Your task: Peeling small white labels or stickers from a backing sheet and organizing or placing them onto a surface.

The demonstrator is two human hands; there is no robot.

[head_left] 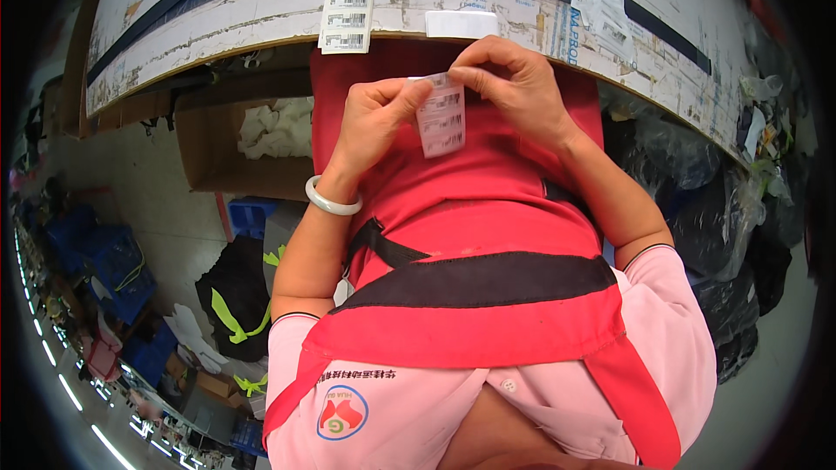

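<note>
1. Two bare hands meet just below the table edge, over a red apron [470,200] worn across the person's lap and chest.
2. Left hand [376,122]: fingers curled, with the thumb and fingertips pinching the left edge of a short strip of white barcode labels [441,117]. A pale jade-coloured bangle [332,199] sits on this wrist.
3. Right hand [509,83]: closed in a pinch on the top right corner of the same strip, knuckles raised toward the table.
4. Label strip: it hangs roughly upright between the two hands, slightly tilted, its lower end free against the red apron. Several printed blocks show on it; the print is too small to make out.
5. Worn white table [261,13]: its chipped, curved edge runs across the top of the view, with dark blue tape bands along the surface.
6. Longer strip of barcode labels [348,0]: it drapes over the table edge, above and to the left of the hands, apart from them.
7. Small white rectangular piece [461,23]: it lies at the table edge, just above the right hand.
8. Cardboard box [248,144]: open, under the table on the person's left, holding crumpled white material.
9. Black plastic bags [714,209]: piled on the floor at the person's right.
10. Pink sleeves [670,313] cover the upper arms.
</note>
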